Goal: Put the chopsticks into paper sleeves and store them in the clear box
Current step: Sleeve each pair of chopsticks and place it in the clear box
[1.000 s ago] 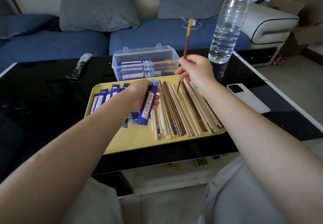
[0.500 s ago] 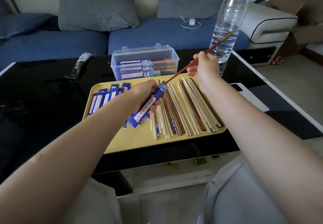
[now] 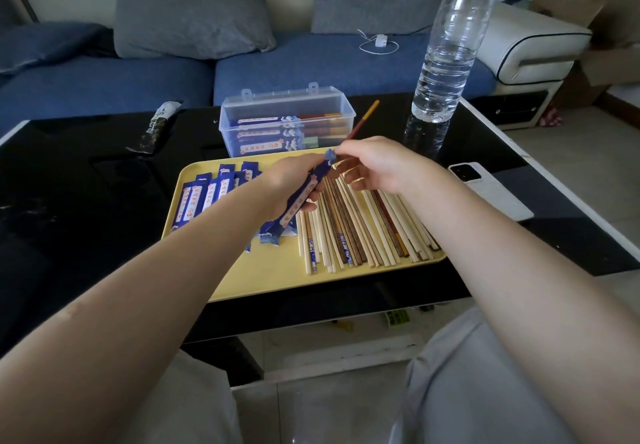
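Fingers [image 3: 304, 201] of the left hand [image 3: 294, 184] curl round a blue sleeve [image 3: 298, 203], holding it slanted above the middle of the tray [image 3: 277, 270] with its open mouth up by the right hand [image 3: 377, 166]; the right thumb and fingers pinch a red chopstick [image 3: 362, 120] close to that mouth, its yellow end pointing toward the far right of the table [image 3: 86, 184]. Whether the tip has entered the sleeve is hard to tell, since the right hand covers the join; it looks to be at the mouth or just inside.

Loose chopsticks [image 3: 363, 229] lie side by side across the right half of the tray, and spare sleeves [image 3: 207, 194] are fanned along its far left corner. Just beyond the tray's far edge stands the box [image 3: 287, 125] (lid off or open, several sleeved pairs already inside).

Risks, as I judge them: the paper mouth may crumple or tear if the tip is pushed at an angle; a tight left grip could flatten the sleeve and block the stick; only one stick is visible in the right hand, so its mate may be left out. A bottle [image 3: 446, 45] stands near the far right edge; a wide swing of that long stick could tip it.
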A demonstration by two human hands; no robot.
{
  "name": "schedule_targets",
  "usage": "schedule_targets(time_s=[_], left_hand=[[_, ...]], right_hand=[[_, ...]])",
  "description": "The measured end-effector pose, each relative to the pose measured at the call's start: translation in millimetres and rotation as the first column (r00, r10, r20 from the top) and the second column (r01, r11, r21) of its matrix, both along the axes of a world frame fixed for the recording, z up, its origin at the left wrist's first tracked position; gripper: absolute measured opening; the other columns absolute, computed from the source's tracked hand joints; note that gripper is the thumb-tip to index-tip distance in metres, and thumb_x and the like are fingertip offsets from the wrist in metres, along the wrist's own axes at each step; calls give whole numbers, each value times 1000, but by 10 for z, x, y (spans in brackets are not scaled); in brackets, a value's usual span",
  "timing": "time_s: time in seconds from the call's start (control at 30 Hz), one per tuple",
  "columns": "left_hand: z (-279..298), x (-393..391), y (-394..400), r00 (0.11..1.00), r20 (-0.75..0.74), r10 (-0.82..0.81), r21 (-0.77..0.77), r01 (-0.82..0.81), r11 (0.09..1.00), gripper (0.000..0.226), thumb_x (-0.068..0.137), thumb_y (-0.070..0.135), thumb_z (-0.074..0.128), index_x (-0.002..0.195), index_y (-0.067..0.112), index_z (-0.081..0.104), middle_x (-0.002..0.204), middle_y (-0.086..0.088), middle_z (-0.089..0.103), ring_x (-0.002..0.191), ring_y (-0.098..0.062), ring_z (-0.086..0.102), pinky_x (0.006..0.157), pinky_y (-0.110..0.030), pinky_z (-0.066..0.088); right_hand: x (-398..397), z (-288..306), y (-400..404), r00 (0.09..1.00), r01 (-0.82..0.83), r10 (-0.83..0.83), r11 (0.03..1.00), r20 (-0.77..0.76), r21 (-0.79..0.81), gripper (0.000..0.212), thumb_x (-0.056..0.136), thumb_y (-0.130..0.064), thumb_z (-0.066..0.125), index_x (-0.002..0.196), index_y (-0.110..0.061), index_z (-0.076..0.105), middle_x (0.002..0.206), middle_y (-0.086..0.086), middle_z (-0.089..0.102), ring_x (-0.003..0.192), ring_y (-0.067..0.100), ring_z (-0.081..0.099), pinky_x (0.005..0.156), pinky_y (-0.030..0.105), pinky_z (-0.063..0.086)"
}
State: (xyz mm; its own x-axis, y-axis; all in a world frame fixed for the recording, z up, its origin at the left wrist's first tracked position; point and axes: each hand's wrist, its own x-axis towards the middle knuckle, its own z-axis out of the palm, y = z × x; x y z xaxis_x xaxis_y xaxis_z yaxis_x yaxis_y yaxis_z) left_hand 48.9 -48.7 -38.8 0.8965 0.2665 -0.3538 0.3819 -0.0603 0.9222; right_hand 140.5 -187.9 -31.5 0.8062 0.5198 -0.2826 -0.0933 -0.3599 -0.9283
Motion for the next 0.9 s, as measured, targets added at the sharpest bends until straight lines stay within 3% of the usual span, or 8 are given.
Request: schedule_targets(time_s=[0.1, 0.2, 0.27, 0.53, 0.63, 0.7, 0.83, 0.9], left_hand=[[6, 15, -27, 998, 26, -51, 157, 46, 987, 31, 101, 40, 52, 96, 13, 67, 75, -1, 56, 66, -11, 52, 64, -25, 46], [-6, 5, -2, 990, 57, -130, 294, 108, 950, 29, 100, 38, 56, 105, 12, 68, 76, -3, 56, 65, -11, 52, 60, -24, 48], [-10, -18, 4, 985, 66, -159, 321, 130, 938, 27, 98, 37, 60, 108, 13, 69, 76, -4, 59, 62, -10, 53, 59, -24, 49], [-4, -27, -31, 993, 55, -106, 360, 80, 929, 30, 94, 40, 64, 102, 11, 69, 63, 3, 63, 47, -4, 57, 55, -22, 49], [-14, -20, -27, 997, 61, -37, 315, 16, 949, 29, 95, 38, 64, 103, 10, 66, 73, -2, 66, 58, -10, 61, 62, -26, 54], [-26, -14, -15, 1000, 22, 10, 261, -15, 965, 30, 95, 36, 64, 106, 8, 63, 84, -8, 69, 64, -14, 65, 62, -27, 58], [-37, -41, 19, 995, -50, 88, 158, -79, 984, 29, 97, 25, 63, 110, 0, 58, 82, -13, 68, 58, -17, 69, 52, -26, 57], [-18, -53, 24, 993, -67, 101, 174, -88, 981, 21, 99, 19, 60, 107, 0, 57, 80, -13, 68, 52, -17, 68, 45, -24, 54]], right_hand=[[24, 6, -26, 1000, 25, -24, 998, 5, -50, 29, 94, -39, 65, 109, -14, 70, 89, 4, 71, 79, 16, 65, 65, 28, 52], [46, -2, -28, 987, 160, -159, 987, -26, 10, 41, 100, -48, 56, 105, -10, 68, 86, 6, 65, 68, 14, 60, 60, 26, 52], [72, -15, -37, 965, 261, -259, 964, -34, 58, 33, 103, -41, 54, 103, -10, 66, 79, 5, 61, 59, 12, 55, 52, 23, 49], [48, -36, -67, 990, 140, -140, 990, 9, -2, 25, 102, -32, 56, 100, -12, 71, 79, 4, 61, 59, 11, 52, 50, 21, 45], [95, -31, -89, 976, 151, -109, 963, 188, -224, 24, 102, -26, 52, 100, -10, 70, 81, 6, 66, 57, 13, 55, 48, 22, 43], [129, -63, -102, 943, 169, -5, 867, 333, -468, 19, 99, -20, 54, 99, -6, 68, 81, 7, 70, 55, 15, 60, 48, 23, 44], [61, -80, -94, 940, 130, 162, 643, 300, -755, 14, 98, -9, 57, 106, 1, 63, 87, 13, 73, 55, 16, 63, 48, 25, 45], [12, -47, -85, 923, 159, 204, 569, 325, -807, 27, 93, -3, 60, 120, 0, 61, 88, 13, 68, 55, 18, 60, 46, 27, 40]])
